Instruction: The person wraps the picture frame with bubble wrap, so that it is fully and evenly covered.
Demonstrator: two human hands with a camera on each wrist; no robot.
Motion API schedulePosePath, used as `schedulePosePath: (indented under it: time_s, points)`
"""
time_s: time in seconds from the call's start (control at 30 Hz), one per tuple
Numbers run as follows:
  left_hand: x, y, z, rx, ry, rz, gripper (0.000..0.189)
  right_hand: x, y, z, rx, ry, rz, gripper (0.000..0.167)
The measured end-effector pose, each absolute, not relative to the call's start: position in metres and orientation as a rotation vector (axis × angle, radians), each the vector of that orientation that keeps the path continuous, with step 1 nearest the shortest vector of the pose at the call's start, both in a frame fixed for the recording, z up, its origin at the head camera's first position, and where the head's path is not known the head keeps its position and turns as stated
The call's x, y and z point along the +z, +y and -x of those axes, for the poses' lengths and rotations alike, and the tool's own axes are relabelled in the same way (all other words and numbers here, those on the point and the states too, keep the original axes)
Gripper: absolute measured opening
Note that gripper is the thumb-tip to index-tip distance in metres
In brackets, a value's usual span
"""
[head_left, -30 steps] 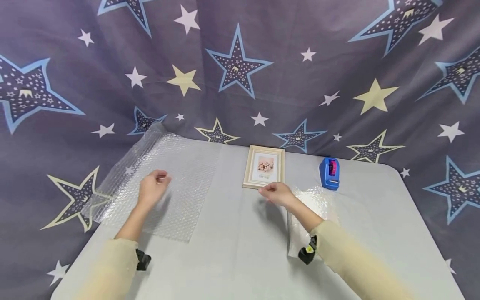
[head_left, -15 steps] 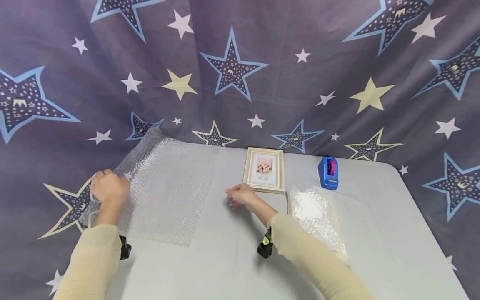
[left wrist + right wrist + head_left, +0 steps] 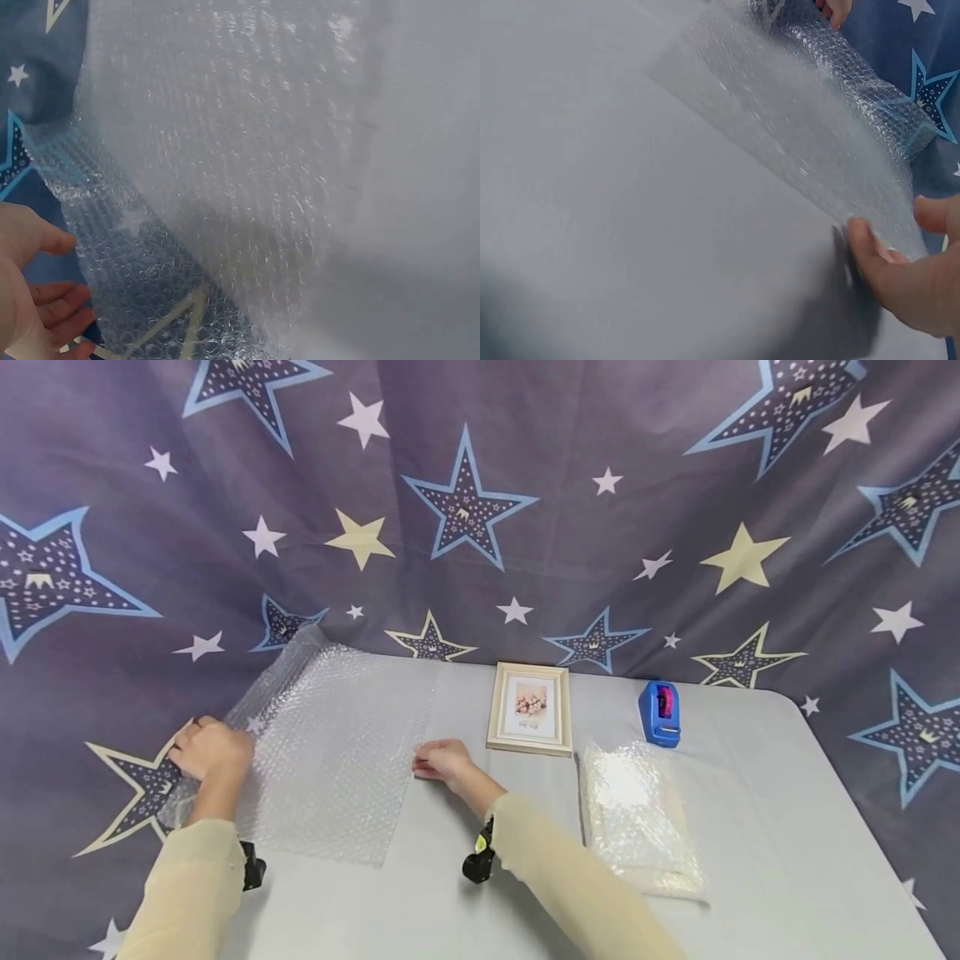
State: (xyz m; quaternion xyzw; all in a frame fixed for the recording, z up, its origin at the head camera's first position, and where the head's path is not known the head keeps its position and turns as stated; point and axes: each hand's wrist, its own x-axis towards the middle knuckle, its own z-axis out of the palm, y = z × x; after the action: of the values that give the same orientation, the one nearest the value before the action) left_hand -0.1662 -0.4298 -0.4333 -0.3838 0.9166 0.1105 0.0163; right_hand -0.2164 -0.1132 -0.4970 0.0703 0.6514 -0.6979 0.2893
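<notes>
A sheet of clear bubble wrap (image 3: 337,752) lies flat on the left part of the table, its left side overhanging the table edge. My left hand (image 3: 213,750) is at that overhanging side; in the left wrist view its thumb (image 3: 56,240) and fingers stand apart beside the wrap's edge. My right hand (image 3: 446,762) is at the wrap's right edge. The right wrist view shows its thumb and fingers (image 3: 866,247) spread apart there, touching or very near the edge.
A cream picture frame (image 3: 529,708) lies at the back middle. Right of it stands a blue tape dispenser (image 3: 660,714) with a pink core. Nearer, a bubble-wrapped flat packet (image 3: 637,818) lies on the pale table (image 3: 780,827). A starry curtain (image 3: 480,585) hangs behind.
My left hand has moved left to the overhanging side of the wrap. My right hand has moved left from the picture frame to the wrap's right edge.
</notes>
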Motion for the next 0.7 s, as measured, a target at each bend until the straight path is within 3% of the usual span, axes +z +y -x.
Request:
schedulePosePath:
  time_s: [0.43,0.7]
  points:
    - [-0.448,-0.424,0.155,0.516,3.045,1.258,0.036,-0.493,-0.127,0.218,-1.884,1.837,-0.225,0.018]
    - [-0.445,-0.421,0.149,0.612,3.100,1.306,0.027,-0.496,-0.117,0.217,-1.887,1.787,-0.205,0.017]
